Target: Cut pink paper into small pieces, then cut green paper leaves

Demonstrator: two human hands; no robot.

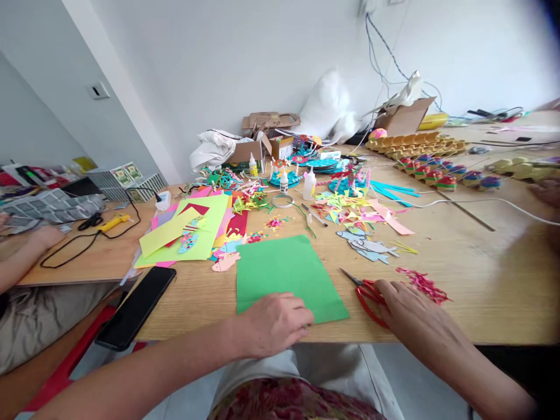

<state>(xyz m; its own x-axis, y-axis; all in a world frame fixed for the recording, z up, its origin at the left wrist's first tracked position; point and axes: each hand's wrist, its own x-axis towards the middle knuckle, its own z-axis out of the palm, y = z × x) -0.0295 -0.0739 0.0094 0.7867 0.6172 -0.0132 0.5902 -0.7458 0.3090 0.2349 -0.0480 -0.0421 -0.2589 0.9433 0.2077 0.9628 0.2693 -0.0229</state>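
A green sheet of paper (284, 262) lies flat at the table's near edge. Over its lower left part rests my left hand (277, 321), fingers curled closed at the sheet's front edge, thumb below. To the right, my right hand (405, 306) has its fingers on the red handles of a pair of scissors (367, 294); the blades lie on the wood, pointing away to the left. Just beyond that hand is a small heap of dark pink paper shreds (424, 284). Grey-blue paper fish (367, 245) lie above the scissors, and a pink paper fish (226, 262) is left of the sheet.
A black phone (136, 306) overhangs the front edge at left, near stacked coloured paper (210, 227). Glue bottles (309, 185), a tape roll (283, 200) and paper scraps (345, 207) stand farther back. Painted egg cartons (437, 172) are at right. Another person's hand (46, 238) is at left.
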